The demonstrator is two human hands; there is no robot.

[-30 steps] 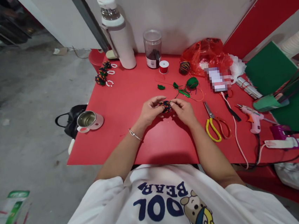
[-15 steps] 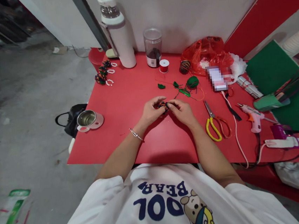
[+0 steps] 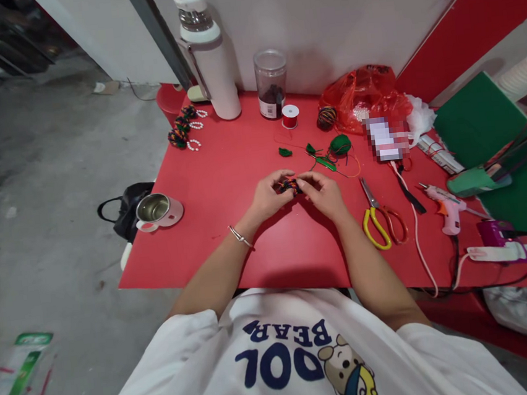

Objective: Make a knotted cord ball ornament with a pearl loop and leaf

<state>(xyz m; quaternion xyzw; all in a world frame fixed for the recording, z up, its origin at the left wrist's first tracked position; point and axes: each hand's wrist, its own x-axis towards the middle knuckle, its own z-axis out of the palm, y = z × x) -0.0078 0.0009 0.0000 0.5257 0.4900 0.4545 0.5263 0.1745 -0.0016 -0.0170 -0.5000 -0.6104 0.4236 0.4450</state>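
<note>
Both hands meet over the middle of the red table point(image 3: 193, 241), pinching a small multicoloured crocheted piece point(image 3: 290, 186) of dark, orange and red yarn. My left hand point(image 3: 267, 195) grips its left side between thumb and fingers. On the other side, my right hand point(image 3: 323, 194) holds the right edge, and its fingertips partly cover the piece. Just beyond the hands lie a small green crocheted leaf point(image 3: 285, 152), a green-handled crochet hook point(image 3: 326, 163) and a green yarn ball point(image 3: 339, 145). Yellow-and-orange-handled scissors point(image 3: 375, 214) rest right of my right hand.
A steel-lined mug point(image 3: 166, 211) stands at the left edge, with crocheted pieces with white beads point(image 3: 182, 126) behind it. Along the back are a white thermos point(image 3: 215, 72), a clear jar point(image 3: 271, 85) and a red ribbon spool point(image 3: 290, 116). A pink glue gun point(image 3: 448, 207) and cables lie right.
The crocheted piece has been turned or spread slightly between my fingers, and more of its orange and dark yarn shows. My right hand has shifted a little to the right.
</note>
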